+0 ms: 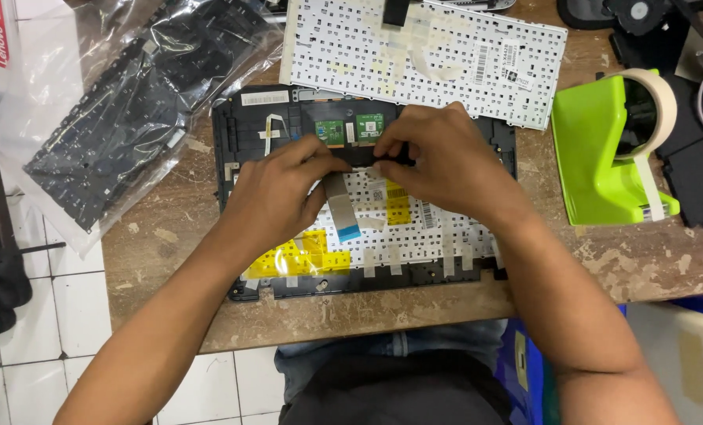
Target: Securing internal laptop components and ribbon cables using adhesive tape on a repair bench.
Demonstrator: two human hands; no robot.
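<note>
A black laptop palmrest (237, 134) lies face down on the worn wooden table, with a white keyboard back (438, 228) taped into it by yellow and clear strips. My left hand (276, 193) and my right hand (442, 157) meet over its middle, both pinching a strip of black tape (363, 156) just below two small green circuit boards (369, 126). A flat ribbon cable with a blue end (342, 211) hangs below my left fingers.
A second white keyboard back (461, 59) lies at the far edge. A black keyboard in a clear plastic bag (123, 110) sits far left. A green tape dispenser with masking tape (603, 145) stands at the right, dark parts behind it. White floor tiles show left.
</note>
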